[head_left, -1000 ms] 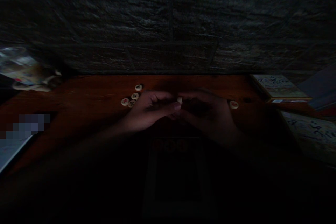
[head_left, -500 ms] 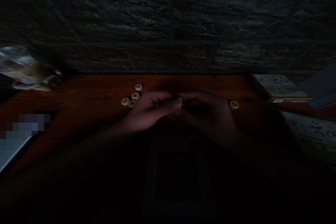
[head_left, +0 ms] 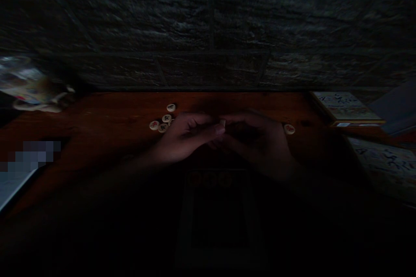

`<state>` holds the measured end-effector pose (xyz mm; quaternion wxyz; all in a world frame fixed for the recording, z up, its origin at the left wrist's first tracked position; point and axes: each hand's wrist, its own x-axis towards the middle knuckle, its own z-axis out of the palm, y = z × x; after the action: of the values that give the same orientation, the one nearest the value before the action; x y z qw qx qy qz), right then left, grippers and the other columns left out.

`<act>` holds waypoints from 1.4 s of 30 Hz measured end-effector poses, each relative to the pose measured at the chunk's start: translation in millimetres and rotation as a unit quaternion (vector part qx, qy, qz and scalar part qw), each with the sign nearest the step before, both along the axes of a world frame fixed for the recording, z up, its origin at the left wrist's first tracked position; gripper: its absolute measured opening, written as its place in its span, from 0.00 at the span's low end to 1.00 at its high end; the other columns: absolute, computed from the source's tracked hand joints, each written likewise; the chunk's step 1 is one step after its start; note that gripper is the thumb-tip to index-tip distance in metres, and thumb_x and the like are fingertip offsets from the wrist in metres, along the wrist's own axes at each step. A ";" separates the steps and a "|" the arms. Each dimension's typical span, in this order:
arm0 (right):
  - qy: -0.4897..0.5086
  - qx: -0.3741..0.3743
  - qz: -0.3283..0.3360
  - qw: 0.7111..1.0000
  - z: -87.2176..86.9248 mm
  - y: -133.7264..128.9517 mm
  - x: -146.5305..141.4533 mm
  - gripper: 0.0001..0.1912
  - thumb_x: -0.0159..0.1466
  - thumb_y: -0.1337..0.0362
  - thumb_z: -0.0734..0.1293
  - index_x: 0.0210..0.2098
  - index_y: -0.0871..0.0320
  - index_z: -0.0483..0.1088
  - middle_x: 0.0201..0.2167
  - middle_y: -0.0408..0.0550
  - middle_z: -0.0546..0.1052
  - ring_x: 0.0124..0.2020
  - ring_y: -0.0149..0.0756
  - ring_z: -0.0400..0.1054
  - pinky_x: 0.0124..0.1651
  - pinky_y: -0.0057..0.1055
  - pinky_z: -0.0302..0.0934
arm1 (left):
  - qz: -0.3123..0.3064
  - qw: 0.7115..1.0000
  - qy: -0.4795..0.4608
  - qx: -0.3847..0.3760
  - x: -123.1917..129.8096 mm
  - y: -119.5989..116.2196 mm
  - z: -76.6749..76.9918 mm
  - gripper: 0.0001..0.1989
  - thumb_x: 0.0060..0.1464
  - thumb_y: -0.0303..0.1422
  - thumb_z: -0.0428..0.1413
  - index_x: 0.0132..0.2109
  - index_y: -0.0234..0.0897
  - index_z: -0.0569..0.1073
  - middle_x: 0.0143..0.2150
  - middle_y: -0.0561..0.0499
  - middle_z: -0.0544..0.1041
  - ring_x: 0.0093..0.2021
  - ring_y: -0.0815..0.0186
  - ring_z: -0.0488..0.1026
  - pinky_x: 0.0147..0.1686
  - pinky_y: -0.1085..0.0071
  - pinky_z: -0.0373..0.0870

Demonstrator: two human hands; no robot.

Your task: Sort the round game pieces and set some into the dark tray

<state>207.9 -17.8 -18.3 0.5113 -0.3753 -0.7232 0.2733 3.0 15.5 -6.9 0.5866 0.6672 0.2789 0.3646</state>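
My left hand (head_left: 186, 136) is closed, its thumb pressed on a small pale Chinese chess piece (head_left: 222, 124) of which only the edge shows. My right hand (head_left: 263, 143) curls in from the other side, its thumb and forefinger meeting at the same piece. Beside my left hand lie several round chess pieces: a red-marked one (head_left: 154, 125), a black-marked one (head_left: 167, 118) and another black-marked one (head_left: 170, 107) farther back. Right of my right hand is a red-marked piece (head_left: 289, 129). Below my hands, a dim box or tray (head_left: 186, 220) holds a few pieces along its far edge.
A stone-block wall (head_left: 208, 21) rises behind the wooden table (head_left: 130, 101). At the right are a flat decorated box (head_left: 344, 106) and a second one (head_left: 386, 160) nearer. A clear jar-like thing (head_left: 29, 82) stands at the left, above a pale screen-like object (head_left: 16, 186). The foreground is very dark.
Almost nothing differs. The pale piece has tilted slightly between my fingertips, and the whole view has shifted very little.
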 end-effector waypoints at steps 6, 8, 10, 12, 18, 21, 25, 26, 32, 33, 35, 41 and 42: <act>-0.002 -0.003 0.009 1.000 -1.4 1.5 1.1 0.18 0.61 0.65 0.78 0.51 0.55 0.79 0.42 0.47 0.83 0.39 0.36 0.78 0.42 0.33 0.73 | 0.017 0.999 0.025 0.018 -0.2 0.1 -1.3 0.10 0.64 0.37 0.63 0.38 0.33 0.82 0.32 0.50 0.83 0.32 0.70 0.82 0.34 0.79 0.78; -0.004 -0.002 0.005 1.000 -1.4 2.0 0.8 0.15 0.61 0.64 0.78 0.48 0.54 0.80 0.42 0.47 0.83 0.40 0.36 0.78 0.44 0.34 0.73 | 0.023 0.999 0.034 0.024 -0.7 -0.4 -0.4 0.11 0.63 0.37 0.64 0.38 0.33 0.81 0.32 0.50 0.83 0.32 0.69 0.82 0.33 0.78 0.78; -0.004 -0.006 0.003 1.000 -1.3 2.1 0.4 0.13 0.61 0.63 0.78 0.45 0.53 0.80 0.40 0.46 0.83 0.39 0.37 0.78 0.43 0.34 0.73 | 0.025 0.999 0.038 0.026 -1.1 -1.0 0.7 0.11 0.62 0.38 0.64 0.37 0.33 0.81 0.32 0.49 0.83 0.31 0.68 0.82 0.33 0.77 0.78; -0.002 -0.011 0.002 1.000 -0.9 1.8 0.2 0.12 0.62 0.62 0.78 0.45 0.53 0.80 0.40 0.46 0.83 0.37 0.36 0.78 0.41 0.34 0.73 | 0.028 0.998 0.042 0.024 -1.1 -1.4 1.7 0.12 0.61 0.39 0.64 0.37 0.33 0.81 0.32 0.49 0.83 0.31 0.67 0.82 0.32 0.76 0.79; 0.000 0.011 0.008 1.000 1.3 0.7 0.5 0.13 0.62 0.64 0.78 0.46 0.53 0.80 0.40 0.46 0.83 0.39 0.37 0.78 0.43 0.34 0.74 | 0.027 0.999 0.033 0.015 0.8 -1.3 2.5 0.17 0.60 0.44 0.65 0.36 0.32 0.81 0.31 0.47 0.83 0.30 0.66 0.82 0.32 0.74 0.79; 0.001 0.006 0.015 1.000 0.2 0.7 0.7 0.15 0.62 0.64 0.78 0.48 0.54 0.79 0.40 0.46 0.82 0.39 0.36 0.78 0.43 0.34 0.73 | 0.029 0.999 0.038 0.022 0.6 -1.0 1.8 0.16 0.61 0.44 0.65 0.36 0.33 0.81 0.31 0.48 0.83 0.30 0.66 0.81 0.32 0.75 0.79; 0.007 -0.004 0.009 1.000 -1.6 1.1 0.0 0.18 0.60 0.66 0.79 0.50 0.55 0.79 0.42 0.47 0.83 0.40 0.36 0.78 0.43 0.33 0.74 | 0.031 0.998 0.049 0.026 -0.8 -1.1 0.5 0.14 0.63 0.42 0.63 0.37 0.33 0.81 0.31 0.48 0.83 0.31 0.67 0.81 0.32 0.75 0.78; 0.007 -0.006 0.007 1.000 -1.9 1.1 -0.1 0.18 0.60 0.66 0.79 0.50 0.55 0.79 0.42 0.47 0.83 0.40 0.36 0.79 0.43 0.33 0.74 | 0.032 0.998 0.049 0.028 -1.0 -1.2 0.4 0.14 0.63 0.41 0.63 0.37 0.33 0.81 0.31 0.49 0.83 0.31 0.67 0.81 0.32 0.76 0.78; 0.001 -0.014 0.007 1.000 -3.6 1.5 0.8 0.13 0.62 0.61 0.78 0.47 0.53 0.80 0.39 0.46 0.83 0.38 0.37 0.78 0.42 0.34 0.74 | 0.021 0.999 0.029 0.013 -0.2 -1.7 2.7 0.13 0.61 0.40 0.65 0.37 0.33 0.81 0.32 0.50 0.82 0.31 0.69 0.81 0.33 0.77 0.78; 0.002 -0.010 0.008 1.000 -3.8 1.5 1.0 0.14 0.62 0.61 0.78 0.47 0.53 0.80 0.39 0.46 0.83 0.38 0.37 0.78 0.42 0.34 0.74 | 0.022 0.999 0.028 0.009 0.1 -1.8 3.2 0.13 0.61 0.40 0.65 0.37 0.33 0.81 0.32 0.49 0.83 0.31 0.68 0.81 0.33 0.76 0.78; 0.000 -0.005 0.008 1.000 -3.6 1.2 1.3 0.15 0.62 0.62 0.78 0.48 0.54 0.80 0.40 0.46 0.83 0.39 0.37 0.78 0.42 0.34 0.74 | 0.024 0.999 0.029 0.003 0.7 -2.0 3.6 0.14 0.61 0.42 0.65 0.37 0.33 0.81 0.32 0.48 0.83 0.30 0.67 0.81 0.32 0.75 0.79; -0.001 -0.007 0.006 1.000 0.8 -0.6 0.0 0.15 0.61 0.63 0.79 0.47 0.53 0.80 0.39 0.46 0.83 0.38 0.37 0.78 0.43 0.35 0.75 | 0.038 0.999 0.032 0.008 1.8 -3.4 3.9 0.14 0.61 0.41 0.64 0.35 0.33 0.81 0.30 0.48 0.83 0.29 0.67 0.81 0.31 0.75 0.78; 0.000 -0.007 0.007 1.000 1.3 -0.7 -0.3 0.15 0.61 0.63 0.79 0.47 0.53 0.80 0.40 0.46 0.83 0.38 0.37 0.79 0.43 0.35 0.75 | 0.038 0.999 0.031 0.006 1.9 -3.6 4.4 0.13 0.62 0.40 0.64 0.35 0.33 0.81 0.30 0.49 0.83 0.29 0.67 0.81 0.31 0.76 0.78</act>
<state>207.6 -18.5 -16.9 0.5067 -0.3738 -0.7238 0.2822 5.0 11.9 -2.6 0.5596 0.6707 0.3198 0.3670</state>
